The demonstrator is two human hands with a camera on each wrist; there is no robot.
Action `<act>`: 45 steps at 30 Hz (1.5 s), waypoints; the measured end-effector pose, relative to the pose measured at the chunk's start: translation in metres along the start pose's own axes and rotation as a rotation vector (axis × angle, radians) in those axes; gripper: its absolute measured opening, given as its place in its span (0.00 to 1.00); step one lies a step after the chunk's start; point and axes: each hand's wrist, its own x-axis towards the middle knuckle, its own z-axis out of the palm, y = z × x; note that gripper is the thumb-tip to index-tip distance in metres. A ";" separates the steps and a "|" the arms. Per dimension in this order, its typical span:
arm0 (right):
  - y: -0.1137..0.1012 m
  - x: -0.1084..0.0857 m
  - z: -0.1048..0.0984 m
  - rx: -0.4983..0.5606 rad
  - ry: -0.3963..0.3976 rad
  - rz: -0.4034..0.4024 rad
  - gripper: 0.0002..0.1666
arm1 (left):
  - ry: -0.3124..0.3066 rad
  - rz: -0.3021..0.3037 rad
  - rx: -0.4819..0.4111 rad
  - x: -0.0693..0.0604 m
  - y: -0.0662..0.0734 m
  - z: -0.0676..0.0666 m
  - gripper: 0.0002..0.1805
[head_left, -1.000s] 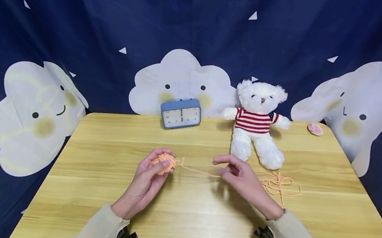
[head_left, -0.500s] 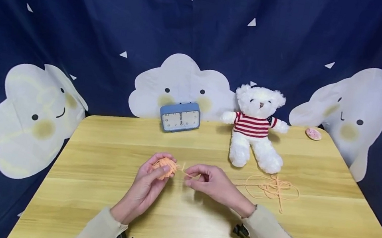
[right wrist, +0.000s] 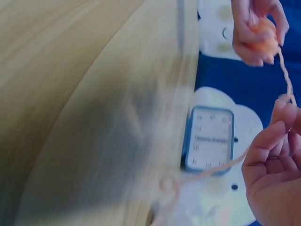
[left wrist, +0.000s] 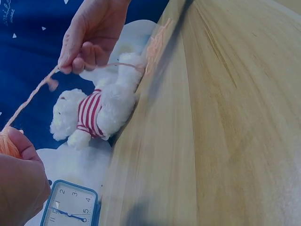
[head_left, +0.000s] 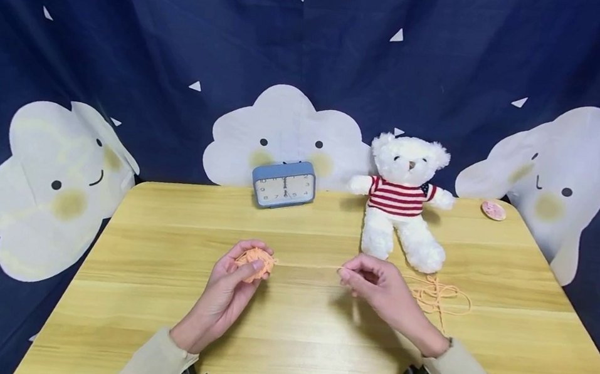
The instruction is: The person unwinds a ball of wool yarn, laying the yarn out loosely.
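Note:
My left hand grips a small ball of orange yarn, thumb across its front, raised over the table. To its right, my right hand pinches the yarn strand between thumb and fingertips. In the left wrist view that strand runs straight from the ball to the pinching fingers. A short bit of yarn hangs off it near the fingertips. Past the right hand the yarn trails down to a loose tangle on the table, partly hidden behind the hand and wrist.
A white teddy bear in a striped shirt sits at the back right, just behind the tangle. The blue alarm clock stands at the back middle. A round pink object lies by the far right corner. Behind the table hangs a dark blue curtain.
My right hand came in close to the yarn ball, pinched the strand there, then moved back right with it. The left hand stayed nearly in place, still holding the ball.

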 end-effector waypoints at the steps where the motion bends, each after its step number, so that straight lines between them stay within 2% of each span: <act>1: 0.002 -0.002 -0.004 0.003 0.008 -0.006 0.05 | 0.004 0.001 -0.003 0.000 0.000 0.000 0.17; 6: 0.009 -0.013 -0.025 -0.004 0.077 -0.042 0.06 | 0.008 0.007 -0.007 0.000 -0.002 -0.002 0.19; 11: 0.010 -0.023 -0.046 0.041 0.169 -0.028 0.10 | 0.006 0.008 -0.001 -0.001 -0.002 -0.005 0.19; 14: 0.011 -0.030 -0.058 0.059 0.223 -0.047 0.13 | 0.024 0.004 0.009 -0.001 -0.002 -0.007 0.19; 21: 0.021 -0.048 -0.088 0.102 0.364 -0.054 0.16 | 0.045 -0.002 0.022 0.001 -0.002 -0.010 0.20; 25: 0.031 -0.058 -0.099 0.126 0.442 -0.011 0.14 | 0.062 0.001 0.031 -0.001 0.001 -0.013 0.20; 28: 0.040 -0.066 -0.106 0.187 0.490 0.023 0.13 | 0.074 0.008 0.036 -0.003 0.002 -0.015 0.20; 34: 0.052 -0.080 -0.130 0.278 0.592 0.071 0.12 | 0.064 0.015 0.043 -0.004 0.003 -0.016 0.19; 39: 0.059 -0.090 -0.154 0.317 0.599 0.130 0.11 | 0.077 0.019 0.041 -0.004 0.004 -0.015 0.20; 42: 0.063 -0.094 -0.167 0.290 0.584 0.186 0.12 | 0.088 0.020 0.046 -0.004 0.005 -0.016 0.21; 45: 0.067 -0.097 -0.177 0.131 0.570 0.272 0.12 | 0.103 0.021 0.049 -0.005 0.007 -0.017 0.23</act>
